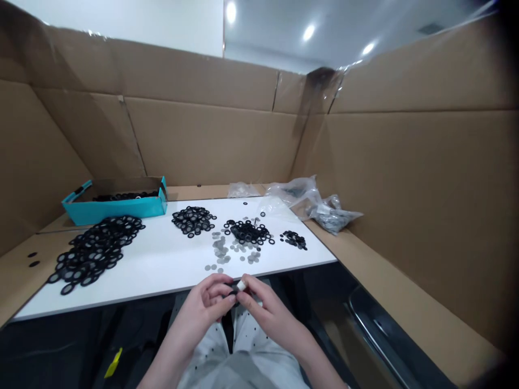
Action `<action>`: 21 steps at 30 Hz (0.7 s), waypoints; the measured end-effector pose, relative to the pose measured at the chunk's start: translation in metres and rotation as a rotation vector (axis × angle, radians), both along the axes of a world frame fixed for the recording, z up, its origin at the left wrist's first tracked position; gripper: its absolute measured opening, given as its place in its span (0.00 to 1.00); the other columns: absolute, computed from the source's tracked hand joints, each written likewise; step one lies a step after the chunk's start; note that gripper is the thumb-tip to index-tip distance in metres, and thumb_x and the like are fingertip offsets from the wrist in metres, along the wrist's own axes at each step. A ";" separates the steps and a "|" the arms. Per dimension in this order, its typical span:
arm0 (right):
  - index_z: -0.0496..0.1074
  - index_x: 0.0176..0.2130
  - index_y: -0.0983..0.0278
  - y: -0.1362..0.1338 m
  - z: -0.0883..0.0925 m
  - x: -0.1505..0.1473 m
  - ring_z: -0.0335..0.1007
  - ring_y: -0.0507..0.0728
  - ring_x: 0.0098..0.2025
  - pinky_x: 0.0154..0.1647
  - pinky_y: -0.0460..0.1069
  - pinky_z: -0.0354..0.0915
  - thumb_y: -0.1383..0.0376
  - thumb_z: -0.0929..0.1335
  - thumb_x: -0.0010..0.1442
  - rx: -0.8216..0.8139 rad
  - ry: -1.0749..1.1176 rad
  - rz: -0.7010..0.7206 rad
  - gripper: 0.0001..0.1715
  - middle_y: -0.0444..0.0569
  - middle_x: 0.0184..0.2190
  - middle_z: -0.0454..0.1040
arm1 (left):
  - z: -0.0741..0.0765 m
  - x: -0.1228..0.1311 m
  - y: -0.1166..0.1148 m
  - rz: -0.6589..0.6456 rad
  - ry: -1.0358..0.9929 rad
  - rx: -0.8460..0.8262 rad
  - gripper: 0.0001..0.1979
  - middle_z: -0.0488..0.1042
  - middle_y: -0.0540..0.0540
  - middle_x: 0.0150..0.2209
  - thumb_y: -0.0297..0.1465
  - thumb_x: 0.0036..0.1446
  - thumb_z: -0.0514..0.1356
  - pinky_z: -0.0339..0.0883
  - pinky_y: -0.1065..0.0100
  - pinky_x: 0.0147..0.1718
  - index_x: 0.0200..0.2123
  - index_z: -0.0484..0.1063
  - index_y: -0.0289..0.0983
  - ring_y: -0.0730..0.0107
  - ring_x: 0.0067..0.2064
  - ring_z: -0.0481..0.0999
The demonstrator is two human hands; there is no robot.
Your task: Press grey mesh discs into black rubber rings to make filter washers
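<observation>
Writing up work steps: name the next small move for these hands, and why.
Probably press the black ring flat between the thumbs: left hand and right hand both pinch it before the table edge, loose grey discs lying just ahead.

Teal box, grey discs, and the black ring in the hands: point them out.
teal box (121,210), head view, front wall.
grey discs (221,251), head view, middle of the scatter.
black ring (232,293), head view, visible dark edge.
</observation>
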State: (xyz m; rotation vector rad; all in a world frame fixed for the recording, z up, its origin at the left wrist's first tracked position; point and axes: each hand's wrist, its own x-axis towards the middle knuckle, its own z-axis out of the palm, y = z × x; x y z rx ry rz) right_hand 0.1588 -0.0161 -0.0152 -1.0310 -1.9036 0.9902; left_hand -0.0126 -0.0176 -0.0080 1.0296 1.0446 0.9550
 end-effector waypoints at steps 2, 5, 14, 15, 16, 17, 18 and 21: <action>0.56 0.28 0.62 -0.007 0.002 -0.001 0.57 0.51 0.32 0.33 0.45 0.57 0.60 0.58 0.67 0.055 -0.018 -0.018 0.16 0.42 0.28 0.59 | 0.002 0.000 -0.007 0.005 0.005 -0.016 0.25 0.71 0.50 0.30 0.40 0.40 0.70 0.56 0.74 0.23 0.40 0.69 0.36 0.76 0.26 0.64; 0.53 0.25 0.62 -0.007 0.002 -0.003 0.57 0.51 0.32 0.32 0.46 0.56 0.63 0.58 0.67 0.147 -0.035 -0.052 0.17 0.42 0.27 0.59 | 0.001 0.002 -0.004 0.037 0.007 0.006 0.26 0.70 0.51 0.27 0.39 0.38 0.71 0.58 0.73 0.24 0.40 0.69 0.35 0.75 0.26 0.65; 0.55 0.26 0.62 -0.009 -0.002 0.000 0.57 0.52 0.30 0.30 0.46 0.56 0.65 0.57 0.66 0.238 -0.018 -0.116 0.16 0.43 0.26 0.59 | -0.001 0.015 0.003 0.116 0.019 0.084 0.23 0.71 0.53 0.24 0.36 0.37 0.71 0.53 0.75 0.23 0.36 0.68 0.36 0.82 0.21 0.58; 0.55 0.26 0.62 -0.012 -0.003 0.001 0.57 0.52 0.31 0.30 0.46 0.56 0.64 0.57 0.67 0.225 -0.018 -0.122 0.16 0.43 0.26 0.60 | 0.000 0.016 -0.001 0.092 0.001 0.059 0.22 0.72 0.52 0.24 0.36 0.37 0.71 0.54 0.76 0.23 0.35 0.68 0.35 0.82 0.22 0.60; 0.56 0.26 0.62 -0.014 -0.005 0.003 0.57 0.52 0.30 0.30 0.46 0.57 0.63 0.57 0.67 0.212 -0.022 -0.127 0.17 0.43 0.26 0.60 | 0.000 0.016 -0.004 0.064 -0.025 0.026 0.22 0.72 0.52 0.25 0.35 0.37 0.72 0.55 0.75 0.24 0.34 0.68 0.35 0.80 0.23 0.62; 0.56 0.26 0.62 -0.017 -0.006 0.004 0.57 0.52 0.31 0.31 0.46 0.57 0.63 0.57 0.67 0.197 -0.028 -0.132 0.17 0.43 0.26 0.60 | 0.001 0.017 -0.007 0.036 -0.056 -0.013 0.22 0.72 0.52 0.24 0.35 0.36 0.72 0.56 0.75 0.24 0.34 0.69 0.35 0.79 0.24 0.64; 0.57 0.26 0.62 -0.019 -0.007 0.005 0.57 0.52 0.31 0.31 0.46 0.58 0.62 0.58 0.67 0.179 -0.029 -0.137 0.17 0.43 0.26 0.61 | 0.001 0.017 -0.008 0.018 -0.090 -0.049 0.22 0.71 0.52 0.24 0.34 0.35 0.72 0.56 0.75 0.24 0.34 0.70 0.35 0.79 0.24 0.65; 0.63 0.33 0.62 -0.022 -0.005 0.009 0.61 0.53 0.34 0.35 0.47 0.62 0.60 0.60 0.66 0.126 0.024 -0.109 0.11 0.45 0.30 0.64 | 0.000 0.016 -0.009 -0.012 -0.173 -0.118 0.22 0.71 0.51 0.23 0.34 0.34 0.72 0.56 0.75 0.23 0.34 0.70 0.34 0.78 0.23 0.65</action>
